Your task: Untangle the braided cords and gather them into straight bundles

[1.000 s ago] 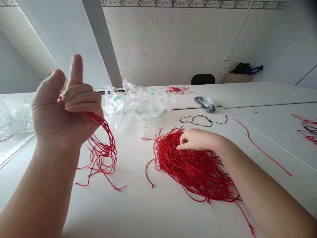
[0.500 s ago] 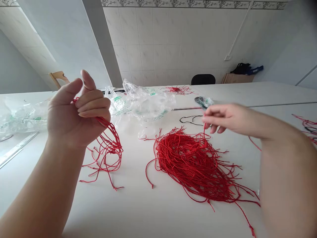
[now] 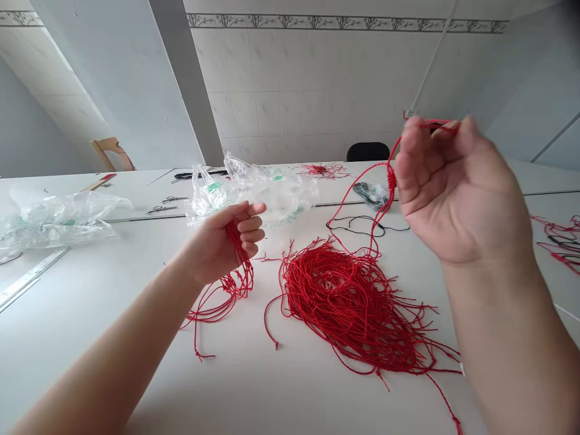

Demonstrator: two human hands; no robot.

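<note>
My left hand [image 3: 233, 241] is closed round several red cords [image 3: 238, 284], whose looped and knotted ends hang below it over the table. At the right, my right hand [image 3: 448, 181] is raised and pinches a red cord [image 3: 392, 175] with a thick knot in it; its loop dangles to the left of my fingers. Below that loop lies a large heap of red cords [image 3: 344, 302] on the white table [image 3: 290, 399], with loose ends spread to the right. Whether the lifted cord still touches the heap I cannot tell.
Clear plastic bags [image 3: 276, 196] lie behind the heap, and another bag [image 3: 63, 220] is at the left. Scissors [image 3: 163, 209], a ruler [image 3: 34, 278], a black cord [image 3: 357, 225] and a small bagged bundle [image 3: 371, 194] are around. More cords [image 3: 562, 241] lie far right.
My right hand has risen from the heap, lifting a red cord with it. My left hand has moved right and away from me, still round its cords.
</note>
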